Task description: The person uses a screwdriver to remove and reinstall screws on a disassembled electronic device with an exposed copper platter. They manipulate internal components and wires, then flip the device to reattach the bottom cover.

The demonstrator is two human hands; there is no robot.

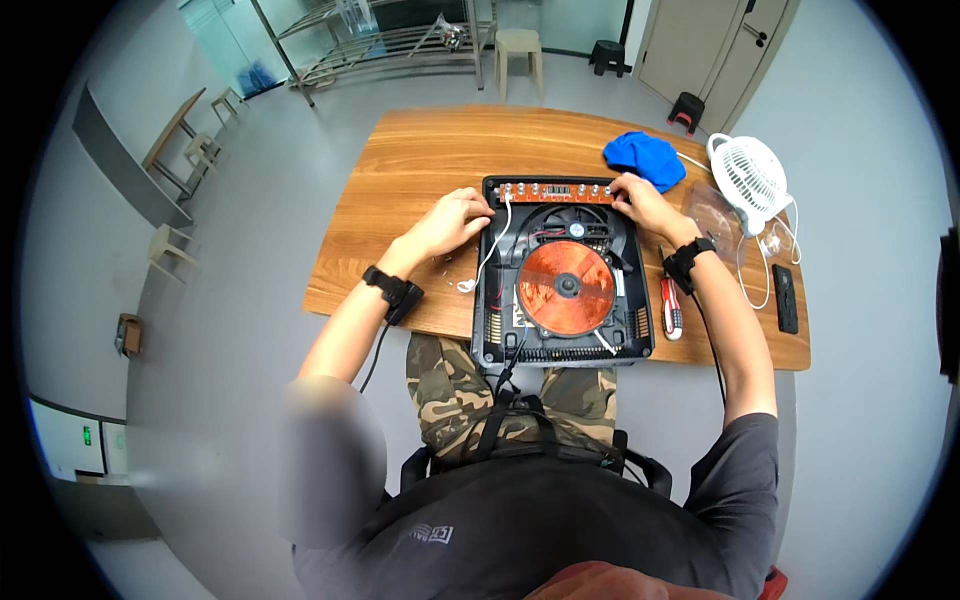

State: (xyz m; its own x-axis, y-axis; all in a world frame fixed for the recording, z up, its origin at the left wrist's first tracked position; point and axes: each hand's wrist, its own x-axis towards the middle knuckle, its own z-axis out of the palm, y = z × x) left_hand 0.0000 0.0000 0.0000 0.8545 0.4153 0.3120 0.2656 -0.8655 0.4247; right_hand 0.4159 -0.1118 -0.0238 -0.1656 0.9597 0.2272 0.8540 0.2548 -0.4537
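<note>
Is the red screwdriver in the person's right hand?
No: the red screwdriver lies on the wooden table, and the right hand is at the orange circuit board.

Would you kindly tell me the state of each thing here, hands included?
Induction cooker housing: open
Copper coil: exposed
Control board: uncovered
Left hand: fingers curled at the housing's left edge
Right hand: fingers at the control board's right end
White cable: loosely curved
Screwdriver: lying down
Blue cloth: crumpled
White fan: running or not, unclear
Door: shut
</note>
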